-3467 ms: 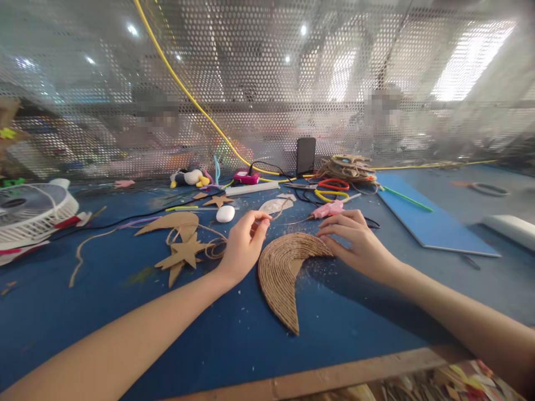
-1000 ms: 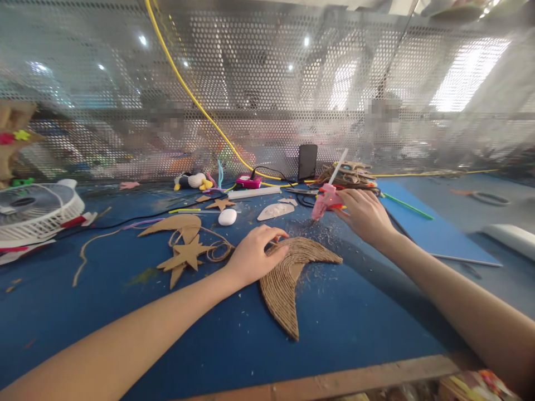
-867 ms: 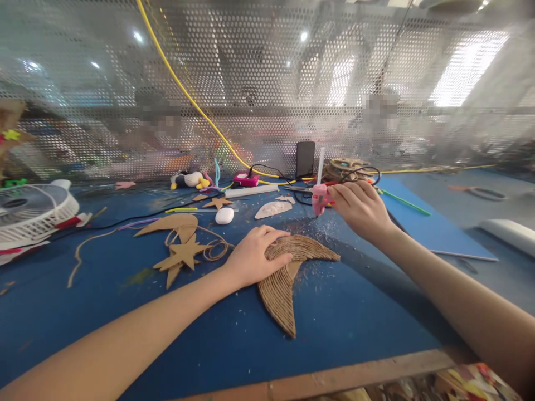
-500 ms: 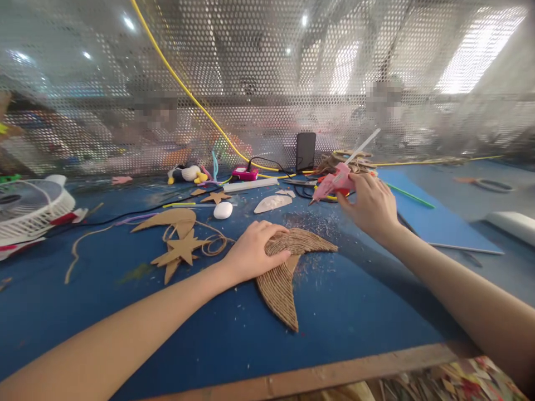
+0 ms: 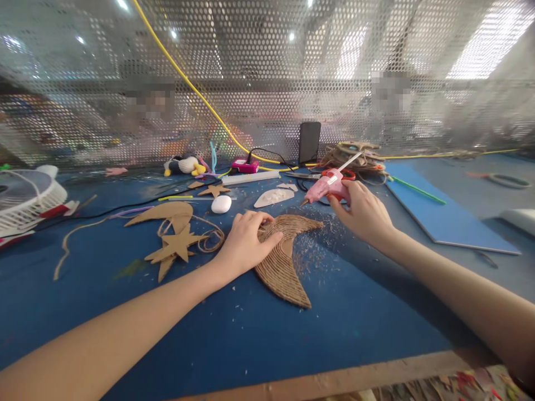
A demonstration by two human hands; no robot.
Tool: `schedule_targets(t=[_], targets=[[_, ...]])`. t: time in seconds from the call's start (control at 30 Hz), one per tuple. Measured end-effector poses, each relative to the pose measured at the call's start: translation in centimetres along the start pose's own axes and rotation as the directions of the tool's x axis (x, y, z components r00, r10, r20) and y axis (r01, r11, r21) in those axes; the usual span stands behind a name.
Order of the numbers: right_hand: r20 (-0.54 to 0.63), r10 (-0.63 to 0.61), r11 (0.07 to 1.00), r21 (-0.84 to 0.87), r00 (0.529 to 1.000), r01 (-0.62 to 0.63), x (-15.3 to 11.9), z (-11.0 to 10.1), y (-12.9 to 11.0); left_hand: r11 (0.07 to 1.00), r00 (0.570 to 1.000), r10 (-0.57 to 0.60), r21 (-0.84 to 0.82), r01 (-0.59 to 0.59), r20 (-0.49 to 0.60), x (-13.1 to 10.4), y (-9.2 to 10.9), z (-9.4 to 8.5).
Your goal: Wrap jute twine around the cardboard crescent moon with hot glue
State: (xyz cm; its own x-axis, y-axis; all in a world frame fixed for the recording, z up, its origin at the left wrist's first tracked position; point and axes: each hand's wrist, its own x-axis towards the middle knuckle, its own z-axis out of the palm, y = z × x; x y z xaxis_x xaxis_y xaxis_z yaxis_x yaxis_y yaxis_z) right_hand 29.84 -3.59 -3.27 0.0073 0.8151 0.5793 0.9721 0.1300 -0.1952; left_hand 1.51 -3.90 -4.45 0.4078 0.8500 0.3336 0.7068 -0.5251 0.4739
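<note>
My left hand grips the upper left edge of a crescent moon covered in rows of brown twine, its thumb on top and its fingers around the far edge. A bare strip of cardboard shows along the moon's inner curve. In my right hand is a pink glue gun, with a clear glue stick jutting from its back. The nozzle points down and left, a little above and beyond the moon's right tip, not touching it. Left of my left hand lie a cardboard star and a plain cardboard crescent.
A white egg-shaped piece and a white glue-covered sheet lie behind the moon. A phone leans on the perforated metal screen. Twine-wrapped pieces are piled behind the glue gun. A blue board lies right.
The moon has turned slightly under my left hand, its lower tip swinging right. The glue gun has come a little lower and left, its glue stick tilting flatter. The camera view has shifted slightly.
</note>
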Motion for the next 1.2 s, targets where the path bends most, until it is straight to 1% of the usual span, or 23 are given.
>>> schedule_targets(t=[0.13, 0.2, 0.3, 0.37, 0.43, 0.53, 0.63, 0.7, 0.8, 0.9, 1.03, 1.1, 1.2], targets=[[0.013, -0.001, 1.0, 0.015, 1.0, 0.001, 0.0, -0.1, 0.0, 0.995, 0.995, 0.023, -0.097, -0.032, -0.093, 0.3, -0.1, -0.1], [0.024, -0.035, 0.999, 0.025, 0.999, 0.035, -0.1, -0.3, -0.1, 0.988, 0.996, 0.01, -0.151, -0.024, -0.093, 0.4, -0.2, -0.2], [0.037, -0.125, 0.991, 0.051, 0.991, 0.123, -0.4, -0.4, -0.5, 0.986, 0.998, -0.008, -0.169, -0.003, -0.062, 0.3, -0.3, -0.1], [0.041, -0.192, 0.98, 0.067, 0.981, 0.189, -0.7, -0.4, -0.8, 0.988, 0.998, -0.009, -0.156, -0.001, -0.065, 0.3, -0.4, 0.0], [0.035, -0.261, 0.964, 0.054, 0.965, 0.259, -1.0, -0.3, -1.0, 0.986, 0.998, -0.012, -0.167, 0.002, -0.056, 0.3, -0.4, 0.0], [0.005, -0.363, 0.932, 0.006, 0.932, 0.363, -1.2, -0.2, -1.1, 0.969, 0.999, -0.017, -0.248, 0.009, -0.03, 0.2, -0.3, -0.1], [-0.029, -0.429, 0.903, -0.033, 0.903, 0.428, -1.3, -0.2, -1.2, 0.963, 0.996, -0.043, -0.268, 0.021, -0.078, 0.1, 0.2, -0.4], [-0.042, -0.454, 0.89, -0.055, 0.89, 0.452, -1.3, -0.3, -1.3, 0.972, 0.993, -0.055, -0.233, 0.029, -0.105, -0.1, 0.5, -0.6], [-0.043, -0.47, 0.882, -0.069, 0.882, 0.466, -1.2, -0.3, -1.5, 0.981, 0.996, -0.043, -0.193, 0.027, -0.083, -0.2, 0.9, -0.7], [-0.032, -0.465, 0.885, -0.062, 0.885, 0.462, -1.3, -0.4, -1.6, 0.984, 0.997, -0.025, -0.176, 0.011, -0.076, -0.3, 0.8, -0.6], [-0.028, -0.476, 0.878, -0.061, 0.879, 0.474, -1.3, -0.4, -1.7, 0.97, 0.996, -0.022, -0.242, 0.0, -0.09, -0.2, 0.5, -0.5], [-0.034, -0.489, 0.871, -0.066, 0.871, 0.487, -1.3, -0.4, -1.7, 0.958, 0.997, -0.014, -0.287, -0.01, -0.081, -0.1, 0.4, -0.5], [-0.038, -0.498, 0.866, -0.079, 0.866, 0.495, -1.3, -0.4, -1.8, 0.954, 0.998, -0.001, -0.299, -0.016, -0.057, 0.0, 0.4, -0.6]])
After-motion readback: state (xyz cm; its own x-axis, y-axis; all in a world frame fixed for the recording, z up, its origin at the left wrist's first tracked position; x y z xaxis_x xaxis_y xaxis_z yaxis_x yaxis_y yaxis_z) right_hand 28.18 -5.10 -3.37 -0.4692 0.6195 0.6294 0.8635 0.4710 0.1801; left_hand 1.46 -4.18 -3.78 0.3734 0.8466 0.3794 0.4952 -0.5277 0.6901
